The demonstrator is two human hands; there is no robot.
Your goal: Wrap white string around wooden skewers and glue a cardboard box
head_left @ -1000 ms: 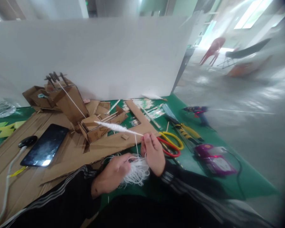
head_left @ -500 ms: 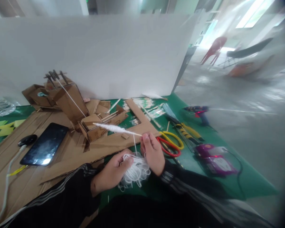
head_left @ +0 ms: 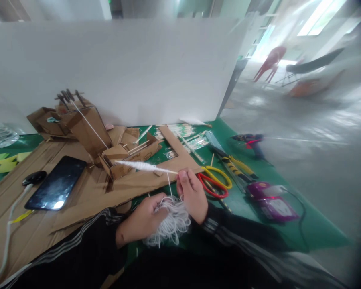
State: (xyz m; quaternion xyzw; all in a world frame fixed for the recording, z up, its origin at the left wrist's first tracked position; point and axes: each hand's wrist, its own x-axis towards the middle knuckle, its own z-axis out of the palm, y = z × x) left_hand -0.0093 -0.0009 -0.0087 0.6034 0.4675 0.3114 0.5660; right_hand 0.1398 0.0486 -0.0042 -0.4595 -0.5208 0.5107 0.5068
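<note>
Pinched at its bare right end by my right hand [head_left: 193, 196], a thin wooden stick [head_left: 173, 172] points left. White string is wound thickly round most of it, making a spindle shape [head_left: 141, 165]. One taut strand [head_left: 169, 186] drops from the winding to a loose bundle of white string [head_left: 173, 222]. Closed on that bundle is my left hand [head_left: 147, 216], its thumb lying over the loops. The bundle's underside and some of the left fingers are hidden.
Cardboard pieces, a cardboard box holding sticks [head_left: 138, 154] and a phone [head_left: 56, 183] lie to the left. Red-handled scissors [head_left: 218, 194], yellow-handled pliers [head_left: 246, 166] and a purple device [head_left: 272, 200] with a cable lie right. A white board [head_left: 117, 72] stands behind.
The wound stick has tipped slightly, its left end now lower and a little further left. The left hand has shifted slightly, and the string bundle's loops have moved.
</note>
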